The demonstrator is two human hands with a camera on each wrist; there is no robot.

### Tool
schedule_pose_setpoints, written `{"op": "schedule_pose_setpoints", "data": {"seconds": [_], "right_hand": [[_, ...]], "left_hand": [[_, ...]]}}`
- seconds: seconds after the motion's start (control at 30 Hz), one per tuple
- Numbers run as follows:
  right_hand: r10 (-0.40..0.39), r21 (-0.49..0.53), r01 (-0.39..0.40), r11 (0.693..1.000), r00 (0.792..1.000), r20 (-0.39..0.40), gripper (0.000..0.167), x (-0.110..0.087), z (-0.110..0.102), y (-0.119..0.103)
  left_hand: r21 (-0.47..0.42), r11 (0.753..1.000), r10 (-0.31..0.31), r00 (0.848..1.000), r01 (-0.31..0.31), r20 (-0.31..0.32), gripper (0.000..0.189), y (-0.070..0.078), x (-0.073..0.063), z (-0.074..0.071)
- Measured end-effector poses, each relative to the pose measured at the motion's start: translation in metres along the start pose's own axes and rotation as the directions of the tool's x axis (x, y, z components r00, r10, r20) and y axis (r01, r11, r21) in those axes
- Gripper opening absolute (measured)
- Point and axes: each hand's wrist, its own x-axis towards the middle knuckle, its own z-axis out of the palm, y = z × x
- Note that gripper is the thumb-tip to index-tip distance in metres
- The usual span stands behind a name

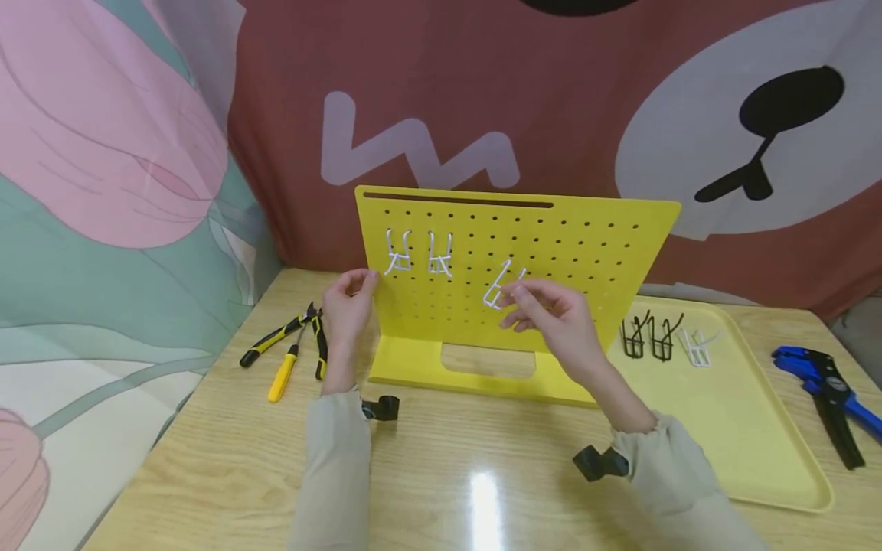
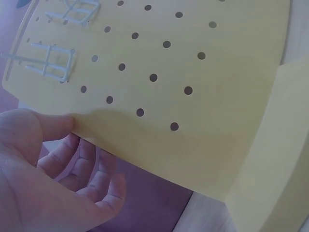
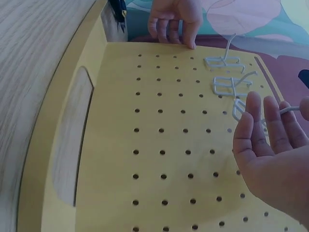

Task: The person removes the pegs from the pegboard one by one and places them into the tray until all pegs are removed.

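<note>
A yellow pegboard [image 1: 420, 329] stands upright on its own base. My left hand [image 1: 347, 310] grips its left edge; in the left wrist view the thumb [image 2: 55, 126] lies on the front face, with the fingers behind the edge. Between thumb and finger my right hand [image 1: 558, 317] pinches the prong of a white wire hook [image 1: 492, 297], tilted in front of the board. Two more white wire hooks, a left one [image 1: 399, 265] and a right one [image 1: 439, 266], hang side by side in the upper left holes. In the right wrist view, fingers partly hide the held hook [image 3: 237, 110].
A yellow tray [image 1: 730, 436] at right holds two black wire hooks [image 1: 663, 344] and a white one [image 1: 699, 353]. Beyond it lies a blue and black hand tool [image 1: 830, 389]. Black-yellow pliers [image 1: 272, 342] and a yellow screwdriver [image 1: 282, 375] lie left of the board.
</note>
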Motion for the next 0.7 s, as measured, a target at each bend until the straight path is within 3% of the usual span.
{"op": "schedule_pose_setpoints", "data": {"seconds": [0.27, 0.7], "right_hand": [[0.059, -0.044, -0.061, 0.997, 0.997, -0.052, 0.028, -0.024, -0.028, 0.005], [0.054, -0.084, -0.061, 0.995, 0.995, -0.085, 0.024, -0.060, -0.081, 0.011]], "left_hand": [[0.020, 1.000, -0.001, 1.000, 0.001, -0.006, 0.028, -0.001, 0.002, 0.000], [-0.003, 1.000, -0.003, 1.000, 0.003, -0.002, 0.026, 0.000, 0.002, -0.001]]}}
